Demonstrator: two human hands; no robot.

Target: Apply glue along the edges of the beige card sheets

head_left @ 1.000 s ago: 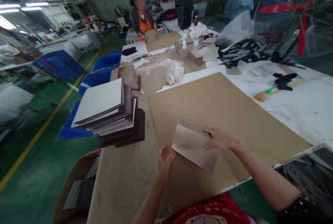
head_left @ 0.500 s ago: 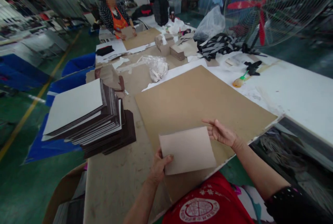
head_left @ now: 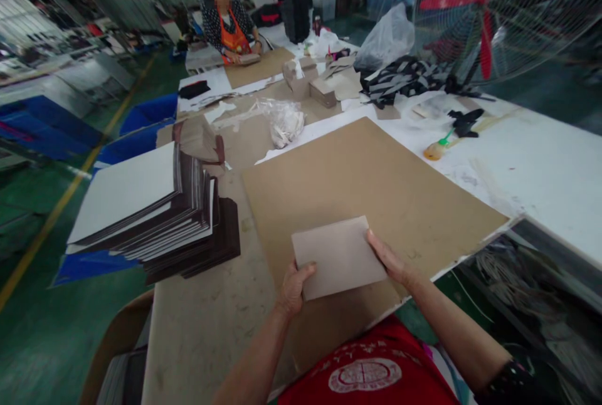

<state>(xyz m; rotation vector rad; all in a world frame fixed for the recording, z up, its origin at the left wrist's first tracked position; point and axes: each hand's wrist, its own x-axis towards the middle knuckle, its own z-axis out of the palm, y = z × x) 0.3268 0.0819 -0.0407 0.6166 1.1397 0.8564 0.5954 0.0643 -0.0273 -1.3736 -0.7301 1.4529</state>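
A pale beige rectangular cardboard piece [head_left: 338, 259] is held between my two hands, above a large brown board [head_left: 367, 173] on the table. My left hand [head_left: 294, 286] grips its left edge, thumb on top and fingers hidden beneath. At its right edge, my right hand [head_left: 388, 257] is closed on the piece, with the fingers mostly out of sight under it. Whether it is one sheet or several together, I cannot tell.
To the left stands a tall stack of white-topped dark boards [head_left: 126, 198]. Crumpled clear plastic [head_left: 286, 123], a glue bottle [head_left: 436, 149] and black strips [head_left: 399, 82] lie farther back. A large fan [head_left: 484, 0] stands right; a co-worker [head_left: 230, 22] is across the table.
My right hand has come from pointing beside the cardboard piece to gripping its right edge. The piece has shifted slightly up. The co-worker's hands have lowered their piece.
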